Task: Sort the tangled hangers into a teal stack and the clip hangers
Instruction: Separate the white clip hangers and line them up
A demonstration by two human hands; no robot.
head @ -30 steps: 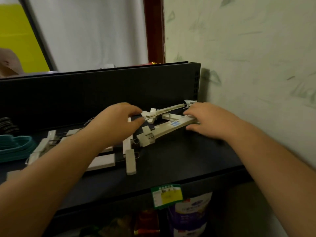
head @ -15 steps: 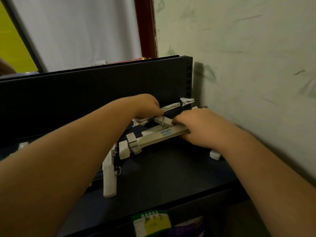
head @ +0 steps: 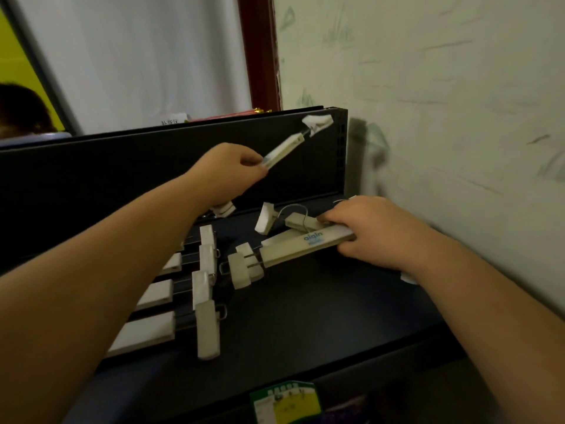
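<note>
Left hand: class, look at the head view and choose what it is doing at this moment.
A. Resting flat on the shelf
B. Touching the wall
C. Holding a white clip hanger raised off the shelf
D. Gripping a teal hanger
C: the left hand grips one white clip hanger tilted up in the air, while the right hand holds another hanger down on the shelf.

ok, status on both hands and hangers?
Left hand grips lifted clip hanger. Right hand pins labelled clip hanger on shelf. Others lie left.
</note>
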